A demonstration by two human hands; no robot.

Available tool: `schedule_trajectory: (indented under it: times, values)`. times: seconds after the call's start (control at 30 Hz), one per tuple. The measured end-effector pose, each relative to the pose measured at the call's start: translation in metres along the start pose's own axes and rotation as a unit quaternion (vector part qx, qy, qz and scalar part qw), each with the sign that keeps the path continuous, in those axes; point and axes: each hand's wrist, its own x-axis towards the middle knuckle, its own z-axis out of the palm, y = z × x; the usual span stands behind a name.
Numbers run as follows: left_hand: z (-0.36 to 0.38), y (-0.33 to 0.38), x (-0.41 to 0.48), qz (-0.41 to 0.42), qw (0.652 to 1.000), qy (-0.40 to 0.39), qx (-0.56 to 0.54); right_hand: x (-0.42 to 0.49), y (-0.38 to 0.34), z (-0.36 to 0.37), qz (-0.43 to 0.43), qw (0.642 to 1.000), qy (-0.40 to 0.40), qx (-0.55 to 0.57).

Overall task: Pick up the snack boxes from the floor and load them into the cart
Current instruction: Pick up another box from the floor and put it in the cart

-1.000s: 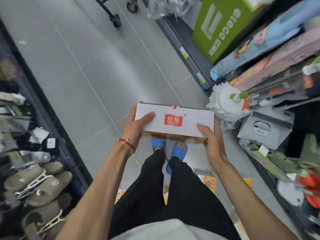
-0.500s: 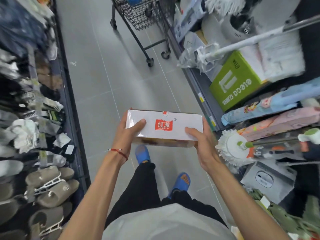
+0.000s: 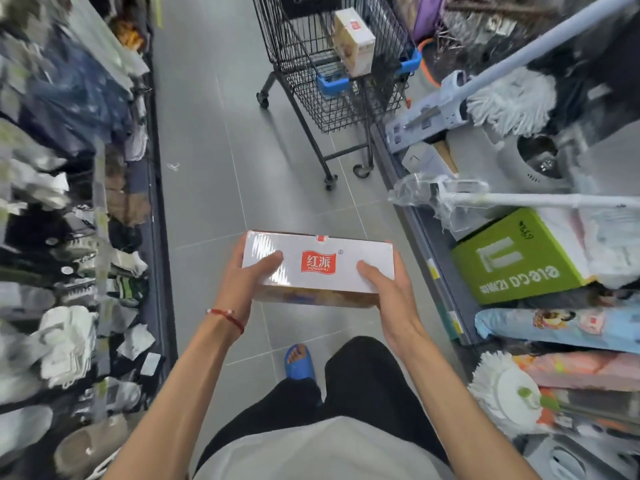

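well, the left hand (image 3: 247, 282) and right hand (image 3: 388, 289) each hold a grip round one end of the white snack box (image 3: 318, 268), carried over the floor (image 3: 207, 168), well short of the cart (image 3: 332, 81). its film wrap looks slick, so it could slip; the wrapped mop pole (image 3: 519, 199) jutting from the shelf (image 3: 429, 244) might snag an elbow.

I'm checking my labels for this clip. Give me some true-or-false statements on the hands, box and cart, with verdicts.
1. The left hand and right hand both grip the white snack box. True.
2. The cart is empty. False: a beige box stands inside it.
3. The cart stands ahead of the person, near the right-hand shelves. True.
4. The white snack box lies on the floor. False: both hands hold it up.
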Motion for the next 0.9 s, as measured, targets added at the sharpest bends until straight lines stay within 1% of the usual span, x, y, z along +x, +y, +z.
schedule_trajectory:
  times: [0.23, 0.47, 0.67, 0.77, 0.9]
  values:
    - [-0.013, 0.06, 0.115, -0.013, 1.0, 0.016, -0.008, 0.106, -0.054, 0.054, 0.023, 0.999, 0.003, 0.027]
    - [0.005, 0.135, 0.247, -0.02, 0.999, 0.024, 0.012, 0.236, -0.11, 0.088, 0.031, 0.999, 0.026, 0.019]
    - [0.016, 0.2, 0.341, -0.009, 1.0, 0.015, 0.018, 0.327, -0.173, 0.118, 0.009, 0.999, 0.049, 0.012]
    - [0.013, 0.236, 0.396, -0.004, 1.0, 0.012, 0.02, 0.368, -0.204, 0.141, -0.014, 0.997, 0.069, 0.011]
    - [0.009, 0.292, 0.476, 0.023, 0.999, -0.005, 0.022, 0.429, -0.243, 0.181, -0.048, 0.993, 0.109, 0.015]
